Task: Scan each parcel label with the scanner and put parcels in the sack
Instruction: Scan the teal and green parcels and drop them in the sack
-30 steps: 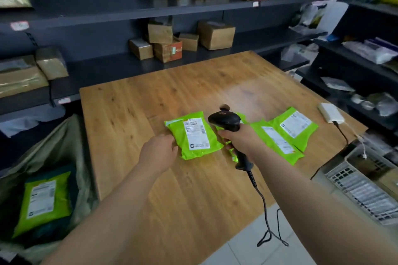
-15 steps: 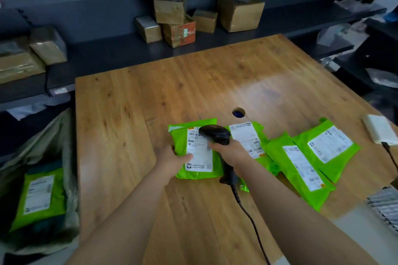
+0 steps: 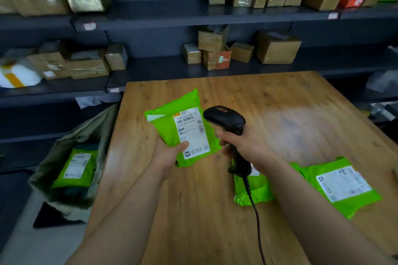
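Dark shelves point(image 3: 193, 15) of cardboard boxes point(image 3: 277, 47) filled the top of the frame. Below them the wooden desk point(image 3: 215, 211) ran from centre to lower right, with the sack point(image 3: 94, 122) at lower left containing a bagged parcel point(image 3: 75, 168). At lower right lay a labelled parcel point(image 3: 342, 187) and a half-hidden parcel point(image 3: 254, 189), and at centre our left hand point(image 3: 168, 155) gripped the held parcel point(image 3: 185, 127) by its lower edge while our right hand point(image 3: 243, 142) curled round the black scanner point(image 3: 226, 120), just right of its label point(image 3: 191, 131).
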